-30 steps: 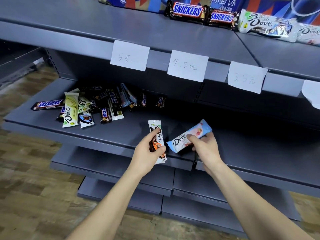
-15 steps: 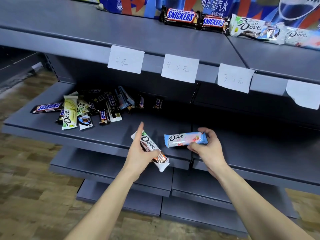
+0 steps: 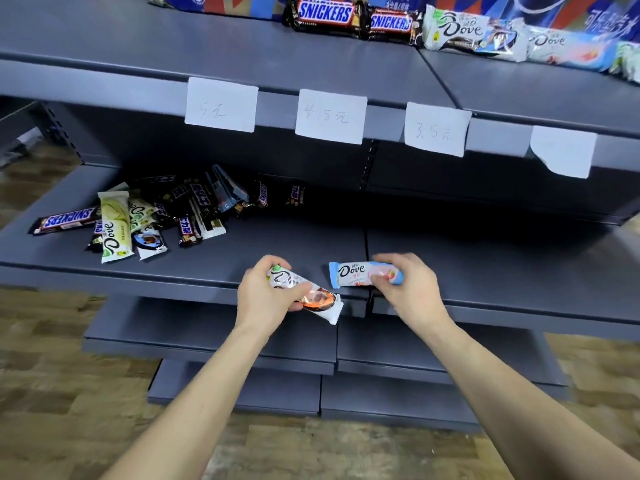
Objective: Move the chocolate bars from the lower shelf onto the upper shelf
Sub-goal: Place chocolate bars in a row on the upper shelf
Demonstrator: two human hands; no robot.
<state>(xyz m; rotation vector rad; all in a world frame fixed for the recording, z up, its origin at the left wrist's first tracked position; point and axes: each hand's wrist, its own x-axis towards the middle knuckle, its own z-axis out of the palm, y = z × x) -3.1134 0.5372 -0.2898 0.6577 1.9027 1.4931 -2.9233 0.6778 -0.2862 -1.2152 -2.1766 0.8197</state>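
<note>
My left hand (image 3: 266,297) grips a white Dove bar with an orange picture (image 3: 313,298) just in front of the lower shelf's edge (image 3: 194,282). My right hand (image 3: 410,289) holds a light-blue and pink Dove bar (image 3: 353,273), lying level over the same edge. A heap of Snickers and Dove bars (image 3: 149,216) lies at the left of the lower shelf. On the upper shelf (image 3: 214,53), at the back, two Snickers bars (image 3: 325,12) and several Dove bars (image 3: 471,32) lie in a row.
White paper price tags (image 3: 330,116) hang along the upper shelf's front edge. Blue and red drink packaging (image 3: 221,1) stands behind the bars at the top. Two more grey shelves (image 3: 207,341) sit below, over a wooden floor (image 3: 45,375).
My left hand has curled round the white Dove bar, which turned from upright to slanted. The blue Dove bar has swung level in my right hand. The view moved closer.
</note>
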